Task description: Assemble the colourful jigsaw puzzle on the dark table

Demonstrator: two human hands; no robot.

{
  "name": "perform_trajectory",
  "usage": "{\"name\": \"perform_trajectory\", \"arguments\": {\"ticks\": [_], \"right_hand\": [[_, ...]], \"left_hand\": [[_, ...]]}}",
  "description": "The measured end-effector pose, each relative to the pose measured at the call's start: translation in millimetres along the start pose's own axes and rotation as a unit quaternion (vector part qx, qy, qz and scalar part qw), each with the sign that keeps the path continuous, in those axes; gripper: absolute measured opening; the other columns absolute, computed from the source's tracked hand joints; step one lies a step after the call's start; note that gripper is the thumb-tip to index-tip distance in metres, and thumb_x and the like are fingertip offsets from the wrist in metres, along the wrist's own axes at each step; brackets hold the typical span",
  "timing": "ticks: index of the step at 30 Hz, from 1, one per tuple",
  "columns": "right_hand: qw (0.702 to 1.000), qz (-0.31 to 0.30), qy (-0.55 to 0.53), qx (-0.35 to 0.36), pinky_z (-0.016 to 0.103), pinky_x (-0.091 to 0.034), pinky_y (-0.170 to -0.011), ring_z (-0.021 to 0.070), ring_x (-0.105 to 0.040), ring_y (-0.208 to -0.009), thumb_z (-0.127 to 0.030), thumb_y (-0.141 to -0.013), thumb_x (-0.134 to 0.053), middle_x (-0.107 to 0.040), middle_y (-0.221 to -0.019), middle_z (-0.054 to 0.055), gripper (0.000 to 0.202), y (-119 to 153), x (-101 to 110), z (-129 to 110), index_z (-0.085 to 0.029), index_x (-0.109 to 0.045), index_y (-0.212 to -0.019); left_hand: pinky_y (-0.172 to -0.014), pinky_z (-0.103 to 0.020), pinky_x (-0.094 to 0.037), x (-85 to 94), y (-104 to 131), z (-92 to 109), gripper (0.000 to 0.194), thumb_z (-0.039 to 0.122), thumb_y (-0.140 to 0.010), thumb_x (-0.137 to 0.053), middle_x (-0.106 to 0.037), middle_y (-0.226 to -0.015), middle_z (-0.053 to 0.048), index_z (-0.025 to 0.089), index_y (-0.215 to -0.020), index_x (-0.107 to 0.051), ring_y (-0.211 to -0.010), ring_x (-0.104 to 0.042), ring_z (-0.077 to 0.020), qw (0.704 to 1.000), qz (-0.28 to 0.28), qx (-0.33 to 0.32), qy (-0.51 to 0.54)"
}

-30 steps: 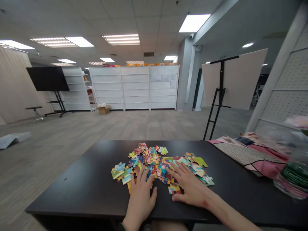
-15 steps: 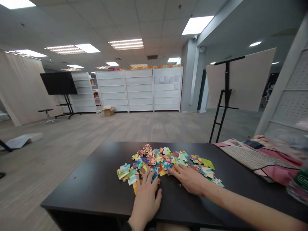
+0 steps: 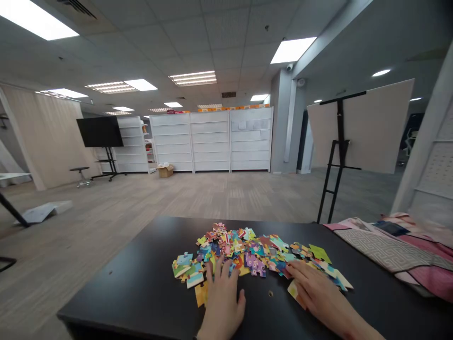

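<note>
A loose heap of colourful jigsaw puzzle pieces [image 3: 233,243] is spread across the dark table [image 3: 141,288]. My left hand [image 3: 223,297] lies palm down at the heap's near edge, fingers spread, fingertips touching pieces. Beside it, an orange-yellow puzzle piece [image 3: 200,295] pokes out to the left. My right hand [image 3: 316,288] rests over the right end of the heap, its fingers stretched out on the pieces. Partly under that hand sits a yellow and orange puzzle piece [image 3: 295,292]. Between the hands, a purple puzzle piece [image 3: 255,264] with a flower-like pattern faces up.
Pink and patterned cloth [image 3: 385,250] covers the table's right side. Behind the table stand a board on a black easel [image 3: 334,179], white shelving [image 3: 210,141], a cardboard box [image 3: 165,170] and a screen on a stand [image 3: 100,131].
My right hand has slid right along the heap, and some pieces at that end have shifted right. The purple piece has come into view. The camera has tilted up and turned slightly left.
</note>
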State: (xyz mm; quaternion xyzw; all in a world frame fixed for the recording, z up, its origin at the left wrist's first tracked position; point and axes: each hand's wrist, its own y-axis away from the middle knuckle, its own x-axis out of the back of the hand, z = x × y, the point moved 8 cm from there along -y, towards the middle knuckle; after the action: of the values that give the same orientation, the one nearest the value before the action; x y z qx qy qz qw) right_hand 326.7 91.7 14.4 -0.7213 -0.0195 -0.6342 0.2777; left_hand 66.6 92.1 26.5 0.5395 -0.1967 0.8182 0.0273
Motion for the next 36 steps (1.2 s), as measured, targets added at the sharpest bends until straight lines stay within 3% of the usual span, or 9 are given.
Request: {"name": "perform_trajectory", "arguments": {"ticks": [3,7,12,15,18,23,28,33,36], "right_hand": [[1.000,0.009,-0.002,-0.018,0.058,-0.044,-0.108,0.0359,-0.056,-0.129,-0.047,-0.093,-0.056,-0.063,-0.138,0.010,0.045,3.4,9.6,-3.0,-0.028,-0.064,-0.133],[0.997,-0.006,-0.045,-0.056,0.052,-0.043,-0.109,0.0314,-0.055,-0.129,-0.038,-0.098,-0.047,-0.060,-0.139,0.014,0.040,-25.4,19.6,-5.2,-0.022,-0.064,-0.131],[0.986,-0.132,-0.073,-0.063,0.041,-0.034,-0.118,0.0248,-0.045,-0.138,-0.013,-0.092,-0.050,-0.051,-0.148,0.013,0.047,-95.8,-2.9,17.7,-0.017,-0.054,-0.139],[0.975,-0.196,-0.070,-0.076,0.045,-0.047,-0.106,0.0249,-0.059,-0.121,-0.022,-0.097,-0.057,-0.063,-0.131,0.011,0.030,-133.4,-19.3,37.3,-0.016,-0.061,-0.127],[0.958,-0.261,-0.056,-0.100,0.045,-0.055,-0.091,0.0232,-0.065,-0.105,-0.036,-0.097,-0.062,-0.066,-0.120,0.007,0.029,-154.7,-34.3,42.6,-0.016,-0.063,-0.119],[0.935,-0.327,-0.045,-0.126,0.043,-0.057,-0.088,0.0217,-0.066,-0.101,-0.038,-0.098,-0.061,-0.066,-0.119,0.008,0.031,-161.2,-51.9,20.9,-0.016,-0.063,-0.119],[0.932,-0.332,-0.052,-0.136,0.044,-0.055,-0.090,0.0225,-0.066,-0.103,-0.041,-0.098,-0.060,-0.066,-0.119,0.008,0.032,-155.7,-56.5,5.6,-0.016,-0.064,-0.118],[0.936,-0.317,-0.073,-0.134,0.044,-0.055,-0.091,0.0226,-0.066,-0.103,-0.042,-0.098,-0.060,-0.066,-0.118,0.007,0.032,-149.6,-54.1,-3.9,-0.016,-0.064,-0.117],[0.936,-0.312,-0.088,-0.140,0.042,-0.056,-0.088,0.0218,-0.066,-0.100,-0.042,-0.099,-0.059,-0.067,-0.116,0.006,0.031,-145.3,-53.1,-9.8,-0.016,-0.065,-0.116]], "left_hand": [[-0.118,-0.057,-0.023,-8.8,-17.4,28.6,0.039,0.040,-0.090,-0.052,-0.057,-0.138,-0.006,0.029,-0.125,-0.062,-0.136,-0.040,-0.0345,0.998,-0.033,-0.053,0.025],[-0.105,-0.052,-0.039,-28.5,-29.1,50.3,0.047,0.043,-0.092,-0.051,-0.056,-0.137,-0.008,0.029,-0.136,-0.054,-0.124,-0.048,-0.0352,0.996,-0.048,-0.064,0.050],[-0.103,-0.051,-0.037,-37.6,-23.2,43.2,0.044,0.044,-0.091,-0.053,-0.053,-0.138,-0.007,0.035,-0.134,-0.055,-0.124,-0.046,-0.0356,0.999,-0.033,-0.031,0.027],[-0.103,-0.048,-0.037,-29.4,-18.2,39.3,0.037,0.045,-0.092,-0.053,-0.054,-0.135,-0.009,0.029,-0.124,-0.060,-0.123,-0.046,-0.0344,0.999,-0.029,-0.012,0.022],[-0.104,-0.046,-0.035,-22.7,-15.7,38.3,0.035,0.044,-0.091,-0.054,-0.055,-0.133,-0.010,0.024,-0.119,-0.062,-0.124,-0.045,-0.0339,0.999,-0.024,0.005,0.024],[-0.109,-0.047,-0.031,-31.0,-16.0,38.8,0.040,0.048,-0.096,-0.051,-0.048,-0.146,-0.006,0.030,-0.130,-0.057,-0.135,-0.038,-0.0333,0.999,-0.013,-0.021,0.031],[-0.108,-0.047,-0.033,-32.1,-16.0,42.6,0.038,0.046,-0.099,-0.048,-0.049,-0.145,-0.005,0.034,-0.134,-0.056,-0.136,-0.038,-0.0324,0.998,0.010,-0.048,0.029],[-0.104,-0.043,-0.036,-19.9,-14.0,59.0,0.024,0.033,-0.100,-0.048,-0.056,-0.133,-0.002,0.035,-0.116,-0.065,-0.130,-0.043,-0.0299,0.995,0.011,-0.088,0.037],[-0.095,-0.039,-0.041,-19.7,-9.1,67.9,0.024,0.023,-0.098,-0.045,-0.062,-0.114,-0.003,0.030,-0.102,-0.068,-0.113,-0.053,-0.0262,0.994,-0.004,-0.102,0.043]]}}
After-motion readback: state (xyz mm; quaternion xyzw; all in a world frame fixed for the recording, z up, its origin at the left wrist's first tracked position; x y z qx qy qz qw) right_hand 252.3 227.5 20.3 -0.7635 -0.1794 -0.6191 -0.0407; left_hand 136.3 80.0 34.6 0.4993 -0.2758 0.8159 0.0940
